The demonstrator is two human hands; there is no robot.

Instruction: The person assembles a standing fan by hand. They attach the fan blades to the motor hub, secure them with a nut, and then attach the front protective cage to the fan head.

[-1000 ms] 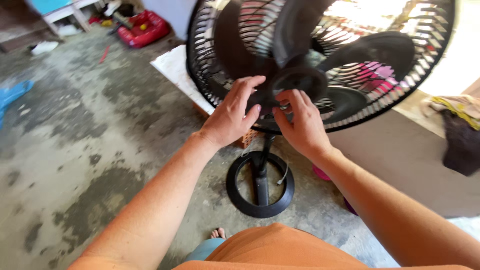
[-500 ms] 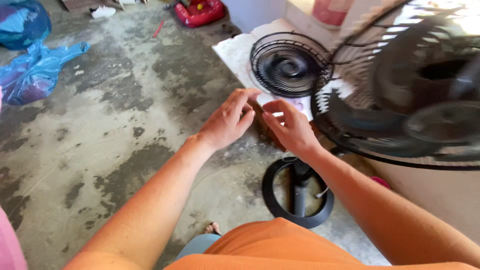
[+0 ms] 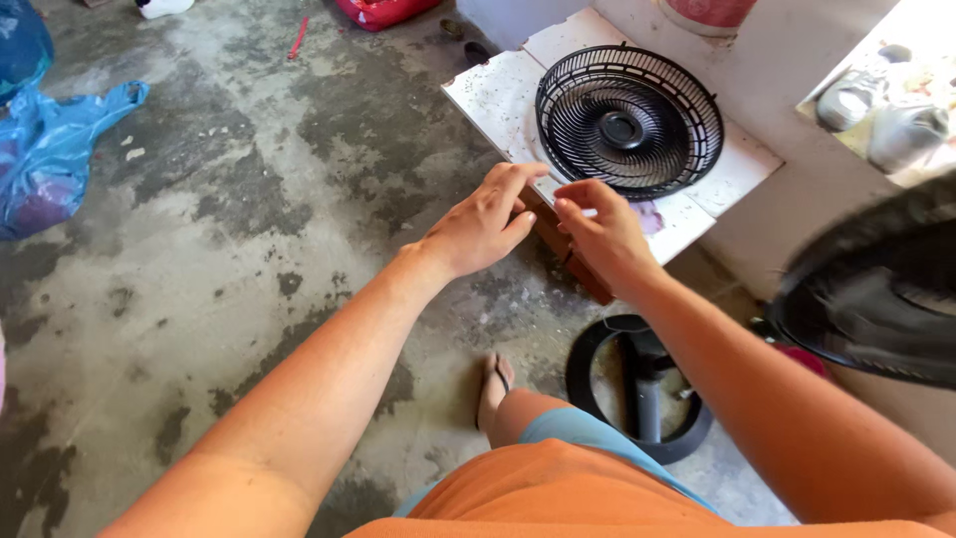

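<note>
Left hand (image 3: 483,224) loosely open; right hand (image 3: 597,234) pinched, contents unclear; fan head (image 3: 876,299) blurred, cut off.

Fan grille (image 3: 629,122) lies on tile slab (image 3: 488,95), upper centre. Both hands just below it: left hand (image 3: 483,224), right hand (image 3: 602,234). Fan base (image 3: 637,389) lower right on floor (image 3: 199,259). Plastic bag (image 3: 50,149) far left.

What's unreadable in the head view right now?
- Right hand: whether it pinches anything; fingertips curl inward, too small to tell.
- Left hand: palm side faces away.
- Black fan head: motion-blurred, cut by the right edge.
- Black ring-shaped fan base: partly behind the right forearm.
- Red plastic item: cut by the top edge.
</note>
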